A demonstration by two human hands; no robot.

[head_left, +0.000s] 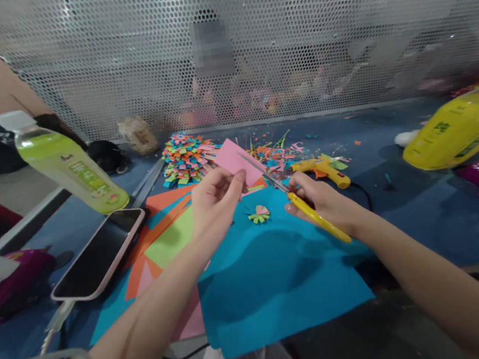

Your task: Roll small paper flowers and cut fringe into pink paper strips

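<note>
Between the thumb and fingers of my left hand (217,198) is a small piece of pink paper (236,159), held up over the table. My right hand (321,197) grips yellow-handled scissors (324,221), whose blades lie at the pink paper; whether they are cutting into it I cannot tell. Below the hands, a small fringed paper rosette (259,214) in green and pink rests on a large blue sheet (283,293). Behind my left hand stands a layered cone of multicoloured fringed paper (185,160).
A yellow glue gun (323,170) and a heap of paper scraps (274,153) lie beyond my right hand. Coloured sheets (171,237), a phone (100,254) and a green drink bottle (70,163) are on the left. A yellow bottle (456,126) stands right; perforated metal (290,34) closes the back.
</note>
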